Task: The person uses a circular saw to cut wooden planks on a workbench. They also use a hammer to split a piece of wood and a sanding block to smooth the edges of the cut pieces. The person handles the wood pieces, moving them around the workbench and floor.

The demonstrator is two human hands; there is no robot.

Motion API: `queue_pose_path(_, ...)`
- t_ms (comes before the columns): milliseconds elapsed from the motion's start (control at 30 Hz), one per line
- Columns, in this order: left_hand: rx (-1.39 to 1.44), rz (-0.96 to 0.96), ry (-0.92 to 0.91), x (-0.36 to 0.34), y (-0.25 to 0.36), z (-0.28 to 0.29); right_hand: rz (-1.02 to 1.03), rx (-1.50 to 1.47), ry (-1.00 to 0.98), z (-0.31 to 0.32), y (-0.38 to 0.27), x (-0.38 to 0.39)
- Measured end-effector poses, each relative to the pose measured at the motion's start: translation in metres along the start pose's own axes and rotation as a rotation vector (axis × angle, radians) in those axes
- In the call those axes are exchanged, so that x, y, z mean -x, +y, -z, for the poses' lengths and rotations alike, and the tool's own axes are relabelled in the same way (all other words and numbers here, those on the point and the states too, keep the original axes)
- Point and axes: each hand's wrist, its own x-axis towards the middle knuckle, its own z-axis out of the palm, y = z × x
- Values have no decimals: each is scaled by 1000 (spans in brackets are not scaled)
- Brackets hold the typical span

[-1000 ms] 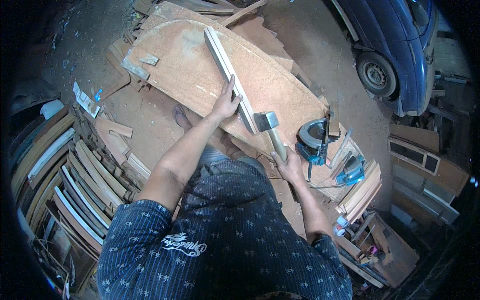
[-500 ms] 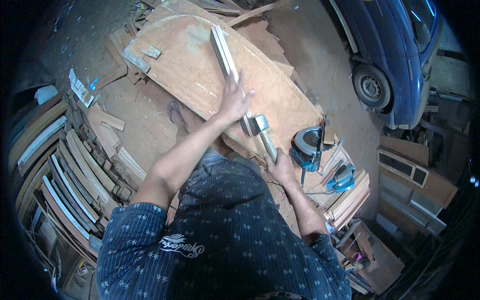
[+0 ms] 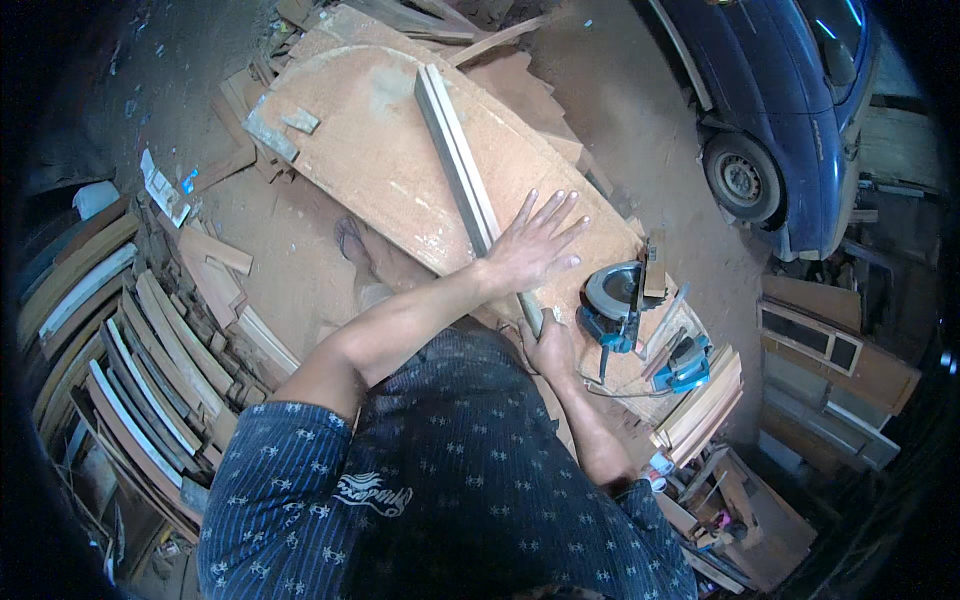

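Observation:
A pale pair of long wooden battens (image 3: 450,140) lies lengthwise on a large plywood board (image 3: 350,140) with a curved pencil-like line on it. My left hand (image 3: 525,250), fingers spread wide, is over the battens' near end, hiding it and the hammer's head; whether it touches them I cannot tell. My right hand (image 3: 545,340) is closed on the hammer's wooden handle (image 3: 530,310), just below my left hand. Right of my hands, a teal circular saw (image 3: 615,305) rests on the board, with a smaller teal power tool (image 3: 680,365) nearby.
Curved wooden pieces (image 3: 160,365) are stacked at the left. A blue car (image 3: 770,90) with its wheel (image 3: 740,175) stands at upper right. Offcuts (image 3: 235,140) lie around the board, planks (image 3: 705,400) at lower right, framed panels (image 3: 820,350) beyond.
My left hand has let go of the battens' middle and moved right and down, fingers spread, over the hammer's head. The right hand still holds the hammer, slightly lower and left.

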Motion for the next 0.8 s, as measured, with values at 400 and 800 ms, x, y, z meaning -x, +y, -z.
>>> queue_pose_path(400, 14, 155, -90, 16, -10, 13, -79, -68, -82, -17, -8, -3)
queue_pose_path(800, 627, 665, 270, 126, -10, -81, 37, -201, -147, -12, -16, -22)
